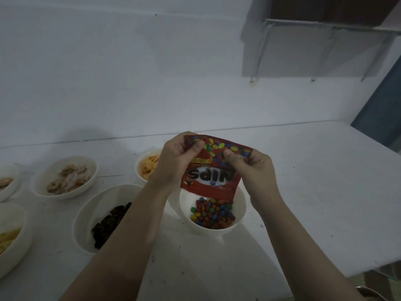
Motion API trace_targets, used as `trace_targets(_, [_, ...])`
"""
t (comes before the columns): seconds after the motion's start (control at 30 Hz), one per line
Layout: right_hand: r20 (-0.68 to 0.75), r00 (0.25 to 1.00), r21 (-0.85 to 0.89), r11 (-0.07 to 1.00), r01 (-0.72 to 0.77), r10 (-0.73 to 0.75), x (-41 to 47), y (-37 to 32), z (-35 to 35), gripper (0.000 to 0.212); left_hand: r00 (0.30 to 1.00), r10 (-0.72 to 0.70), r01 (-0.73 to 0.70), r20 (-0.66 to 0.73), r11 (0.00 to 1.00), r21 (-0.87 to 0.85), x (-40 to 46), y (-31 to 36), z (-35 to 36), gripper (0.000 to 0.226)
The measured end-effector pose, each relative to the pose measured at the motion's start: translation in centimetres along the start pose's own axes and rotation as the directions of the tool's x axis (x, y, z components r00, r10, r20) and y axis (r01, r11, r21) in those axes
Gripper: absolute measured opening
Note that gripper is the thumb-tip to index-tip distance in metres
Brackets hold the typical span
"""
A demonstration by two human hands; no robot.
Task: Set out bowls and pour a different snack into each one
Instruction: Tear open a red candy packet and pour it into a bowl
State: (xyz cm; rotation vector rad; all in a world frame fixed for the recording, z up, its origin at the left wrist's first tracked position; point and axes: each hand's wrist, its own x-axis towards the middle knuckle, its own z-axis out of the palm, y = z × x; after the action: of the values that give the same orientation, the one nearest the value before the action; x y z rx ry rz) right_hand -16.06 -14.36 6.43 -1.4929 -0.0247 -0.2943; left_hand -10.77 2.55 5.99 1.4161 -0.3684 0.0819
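A red Nips candy bag (pixel 213 170) hangs upside down over a white bowl (pixel 239 205), its open mouth pointing into the bowl. My left hand (pixel 175 161) grips the bag's upper left corner and my right hand (pixel 253 168) pinches its upper right edge. Coloured candies (pixel 211 213) lie heaped in the bowl. To the left stands a white bowl of dark cookies (pixel 108 222), behind my left hand a bowl of orange crackers (pixel 147 166), and further left a bowl of frosted pretzel-like rings (pixel 65 177).
Two more white bowls are cut off at the left edge, one with brown snacks (pixel 6 181) and one with yellow chips (pixel 8 237). The white table (pixel 314 192) ends at the right (pixel 368 270). A wall shelf (pixel 325 27) hangs above.
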Motion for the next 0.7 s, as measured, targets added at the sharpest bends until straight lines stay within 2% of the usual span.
trace_targets(0.1, [0.13,0.972,-0.268,0.951,-0.155,0.196,0.2,2.0,0.2,0.024,0.992,-0.077,0.058,-0.097,0.98,-0.188,-0.1,-0.9,0.1,0.006])
trace_targets(0.2, [0.161,0.954,-0.361,0.914,-0.183,0.255,0.0,3.8,0.5,0.028,0.981,-0.107,0.082,-0.16,0.984,-0.159,-0.1,-1.3,-0.4,0.008])
trace_targets(0.3, [0.094,0.968,-0.301,0.933,-0.197,0.234,0.2,4.2,0.8,0.017,0.941,-0.189,0.103,-0.28,0.95,-0.295,0.2,-1.4,-1.1,0.016])
trace_targets(0.43, [-0.066,0.968,0.041,0.97,-0.238,0.241,0.4,4.1,0.9,0.017,0.862,-0.323,0.125,-0.39,0.882,-0.454,0.6,-1.7,-1.0,0.024])
trace_targets(0.5, [-0.139,0.959,0.132,0.964,-0.23,0.247,0.1,3.9,0.8,0.019,0.835,-0.378,0.131,-0.399,0.842,-0.524,0.7,-1.7,-0.3,0.029])
trace_targets(0.6, [-0.247,0.948,0.092,0.979,-0.182,0.2,-0.6,3.8,-0.2,0.021,0.836,-0.416,0.143,-0.358,0.795,-0.59,0.8,-2.0,1.1,0.032])
trace_targets(0.7, [-0.331,0.934,0.036,0.991,-0.128,0.132,-1.1,3.3,-2.2,0.018,0.855,-0.421,0.191,-0.303,0.799,-0.571,1.0,-2.4,2.7,0.033])
